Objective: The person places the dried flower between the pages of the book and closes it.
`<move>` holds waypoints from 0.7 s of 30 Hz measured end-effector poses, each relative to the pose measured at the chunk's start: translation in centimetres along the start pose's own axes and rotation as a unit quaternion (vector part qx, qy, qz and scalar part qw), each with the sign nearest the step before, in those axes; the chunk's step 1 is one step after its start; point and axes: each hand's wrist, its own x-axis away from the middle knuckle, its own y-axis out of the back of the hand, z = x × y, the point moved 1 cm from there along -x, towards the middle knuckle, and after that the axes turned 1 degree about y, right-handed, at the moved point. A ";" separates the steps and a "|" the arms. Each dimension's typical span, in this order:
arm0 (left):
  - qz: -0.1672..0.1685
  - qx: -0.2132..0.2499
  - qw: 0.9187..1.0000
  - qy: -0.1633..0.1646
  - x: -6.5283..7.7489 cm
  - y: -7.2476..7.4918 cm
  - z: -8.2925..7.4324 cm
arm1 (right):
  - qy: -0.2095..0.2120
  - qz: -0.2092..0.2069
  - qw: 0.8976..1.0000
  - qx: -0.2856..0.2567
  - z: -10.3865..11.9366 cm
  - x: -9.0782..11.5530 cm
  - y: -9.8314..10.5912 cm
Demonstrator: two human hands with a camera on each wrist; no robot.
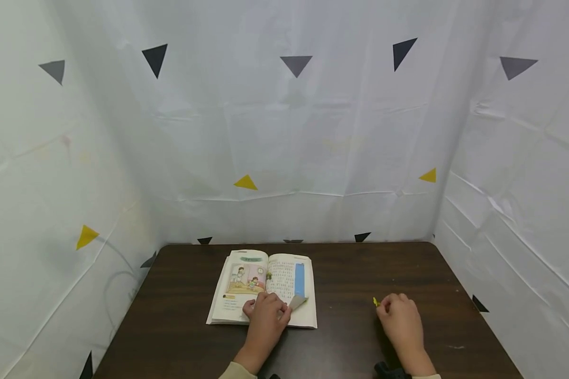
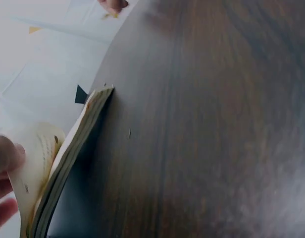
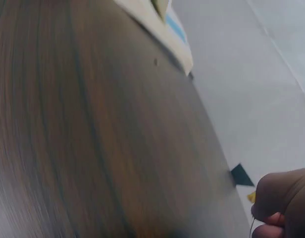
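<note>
An open book [image 1: 291,310] lies on the dark wooden table, with a colour picture on its left page and rows of text beside a blue strip on its right page. My left hand [image 1: 267,316] is over the lower middle of the book and pinches a page [image 2: 41,148], whose lower corner curls up. To the right of the book, my right hand [image 1: 401,321] holds a small yellow object [image 1: 376,301] between thumb and fingers, low over the table. A thin wire-like part shows below the fingertips [image 3: 264,210] in the right wrist view; I cannot tell its kind.
The brown table [image 1: 346,273] has rounded far corners. White sheeting [image 1: 313,147] with black, grey and yellow triangles hangs behind it and at both sides. A dark wrist strap [image 1: 391,371] sits on the right forearm.
</note>
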 end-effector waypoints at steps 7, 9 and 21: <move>0.031 0.076 0.996 0.020 -0.1 -0.1 0.1 | -0.121 0.093 0.940 -0.305 2.4 0.0 -0.3; 0.047 0.095 0.994 0.035 -0.2 -0.1 0.1 | -0.155 0.123 0.878 -0.436 2.9 0.2 -1.0; 0.205 0.053 0.977 0.033 -0.5 -0.7 0.7 | -0.059 0.276 0.525 -0.803 1.1 1.1 -4.7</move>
